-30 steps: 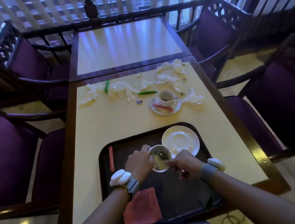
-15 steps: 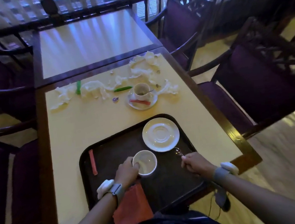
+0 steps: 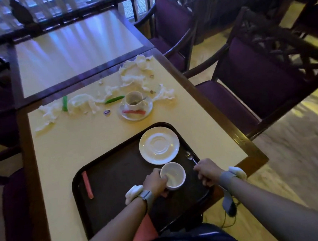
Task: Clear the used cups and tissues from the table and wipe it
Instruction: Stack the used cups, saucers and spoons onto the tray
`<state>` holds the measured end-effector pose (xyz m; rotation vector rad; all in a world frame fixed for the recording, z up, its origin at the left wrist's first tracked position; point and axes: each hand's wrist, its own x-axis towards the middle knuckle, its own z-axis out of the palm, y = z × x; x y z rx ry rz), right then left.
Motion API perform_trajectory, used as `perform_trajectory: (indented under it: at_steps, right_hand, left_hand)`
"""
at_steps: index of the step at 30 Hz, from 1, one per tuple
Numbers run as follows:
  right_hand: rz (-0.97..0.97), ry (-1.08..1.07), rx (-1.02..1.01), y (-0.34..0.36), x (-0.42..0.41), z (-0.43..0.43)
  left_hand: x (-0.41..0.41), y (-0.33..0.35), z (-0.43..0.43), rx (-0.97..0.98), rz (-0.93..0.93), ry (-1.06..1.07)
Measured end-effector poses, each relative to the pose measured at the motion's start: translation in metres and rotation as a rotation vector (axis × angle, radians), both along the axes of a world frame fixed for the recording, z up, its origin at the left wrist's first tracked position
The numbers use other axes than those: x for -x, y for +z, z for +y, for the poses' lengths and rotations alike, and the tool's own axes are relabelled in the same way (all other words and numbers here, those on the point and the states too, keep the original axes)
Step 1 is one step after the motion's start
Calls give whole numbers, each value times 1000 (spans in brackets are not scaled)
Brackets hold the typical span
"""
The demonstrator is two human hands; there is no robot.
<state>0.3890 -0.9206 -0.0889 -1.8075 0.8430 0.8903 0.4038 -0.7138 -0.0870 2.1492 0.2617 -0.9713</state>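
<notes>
Two cups to log. Your left hand [image 3: 155, 184] has its fingers curled round the near cup [image 3: 173, 175], low over the tray [image 3: 106, 187] by its near right corner. Your right hand [image 3: 206, 172] pinches a spoon [image 3: 190, 157] by the handle, just beside the empty saucer [image 3: 158, 145]. The far cup [image 3: 134, 101] sits on its own saucer among crumpled tissues [image 3: 84, 105] along the tabletop's [image 3: 76, 142] far edge.

My left hand [image 3: 155, 183] grips a cup [image 3: 173, 175] on the tray [image 3: 109, 178]. My right hand [image 3: 207, 171] pinches a spoon [image 3: 191, 157] beside the saucer [image 3: 158, 144].
</notes>
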Motion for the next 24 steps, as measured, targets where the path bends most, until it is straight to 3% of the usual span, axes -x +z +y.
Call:
perform_trajectory:
  at_steps: [3, 7, 12, 17, 24]
  right_hand:
    - [67, 5, -29, -3, 2, -5]
    - [2, 18, 10, 0, 3, -8]
    - [213, 77, -25, -4, -16, -16]
    - [79, 162, 36, 17, -27, -17]
    - [-24, 494, 174, 24, -36, -17]
  left_hand:
    - [-4, -2, -9, 51, 50, 51]
    - [-4, -4, -17, 94, 99, 80]
    - [2, -9, -20, 47, 70, 142]
    - [5, -17, -21, 35, 30, 191]
    - [11, -18, -21, 21, -14, 225]
